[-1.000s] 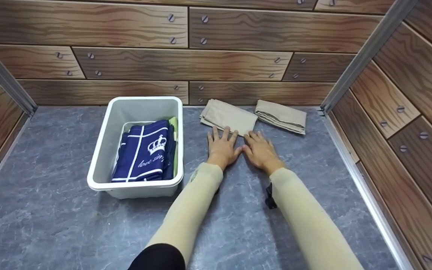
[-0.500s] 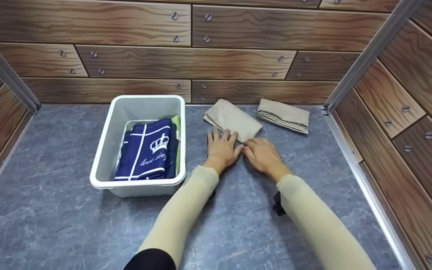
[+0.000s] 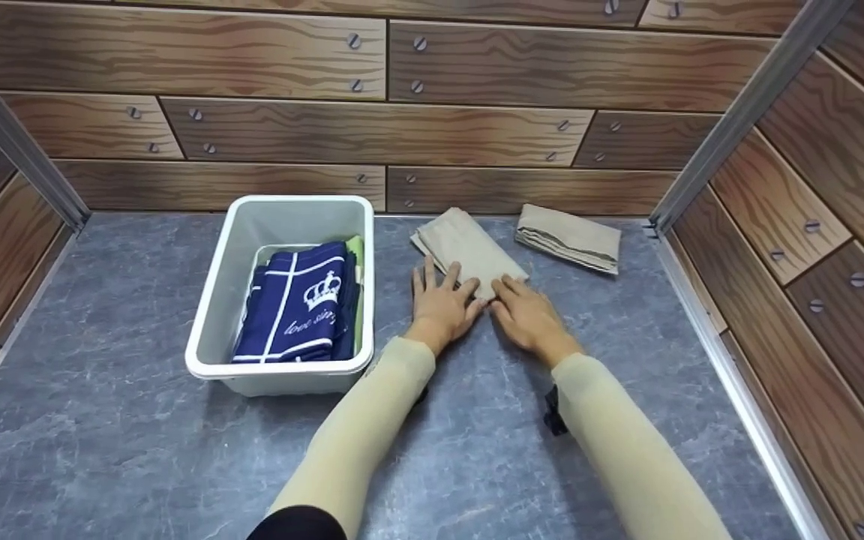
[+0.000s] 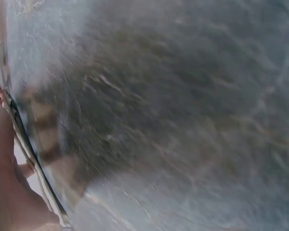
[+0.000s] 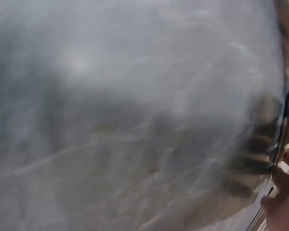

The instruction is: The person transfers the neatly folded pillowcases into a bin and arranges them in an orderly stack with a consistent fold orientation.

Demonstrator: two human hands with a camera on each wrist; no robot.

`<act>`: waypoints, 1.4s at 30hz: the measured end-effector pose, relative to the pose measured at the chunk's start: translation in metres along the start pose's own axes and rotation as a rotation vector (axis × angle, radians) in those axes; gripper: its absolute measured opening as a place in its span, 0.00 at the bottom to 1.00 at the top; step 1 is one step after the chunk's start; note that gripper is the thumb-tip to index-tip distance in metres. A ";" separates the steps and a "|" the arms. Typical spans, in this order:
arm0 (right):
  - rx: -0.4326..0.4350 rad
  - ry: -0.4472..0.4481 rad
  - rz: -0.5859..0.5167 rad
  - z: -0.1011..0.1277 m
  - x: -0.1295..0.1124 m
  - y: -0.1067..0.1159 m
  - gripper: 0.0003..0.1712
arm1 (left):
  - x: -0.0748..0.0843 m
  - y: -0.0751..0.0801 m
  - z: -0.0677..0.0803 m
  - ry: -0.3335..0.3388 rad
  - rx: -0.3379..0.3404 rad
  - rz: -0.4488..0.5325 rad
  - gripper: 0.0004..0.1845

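One navy cloth with a white crown print [image 3: 298, 306] already lies folded inside the white bin [image 3: 211, 300], with something light green [image 3: 358, 251] just behind it, so I judge that part of the work is done. Two beige folded cloths wait outside the bin on the grey tabletop [image 3: 102, 435]. The nearer beige cloth [image 3: 469, 247] lies just to the right of the bin, turned at an angle, and both hands are at its near edge. The left hand [image 3: 443, 300] lies flat with fingers straight and spread, the fingertips on the cloth's edge. The right hand [image 3: 526, 311] also looks flat and relaxed, its fingertips touching the near corner; nothing is gripped as far as the head view shows (the wrist views are too blurred to help). This cloth is thin, smooth and neatly folded into a rectangle. The second beige cloth [image 3: 571, 238] lies apart to the right, close to the wooden back wall [image 3: 477, 127], and shows several layers at its edge. So it seems two pieces are left.
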State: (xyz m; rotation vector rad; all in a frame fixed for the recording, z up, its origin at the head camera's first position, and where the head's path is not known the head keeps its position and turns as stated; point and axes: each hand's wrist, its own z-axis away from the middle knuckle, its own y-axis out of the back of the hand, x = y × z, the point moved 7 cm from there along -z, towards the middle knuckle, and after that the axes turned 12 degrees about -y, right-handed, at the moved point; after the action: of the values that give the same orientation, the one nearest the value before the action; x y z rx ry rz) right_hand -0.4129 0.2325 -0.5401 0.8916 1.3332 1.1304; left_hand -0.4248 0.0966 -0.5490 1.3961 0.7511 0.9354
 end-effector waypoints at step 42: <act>0.119 0.045 0.024 0.062 -0.032 0.000 0.23 | 0.023 -0.017 0.073 -0.068 -0.121 0.054 0.34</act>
State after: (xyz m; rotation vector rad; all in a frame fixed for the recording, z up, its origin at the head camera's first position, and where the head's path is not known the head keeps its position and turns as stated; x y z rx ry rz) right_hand -0.3485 0.2091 -0.5269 0.9752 1.4422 1.1041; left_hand -0.3478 0.0834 -0.5592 1.3402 0.5987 0.9555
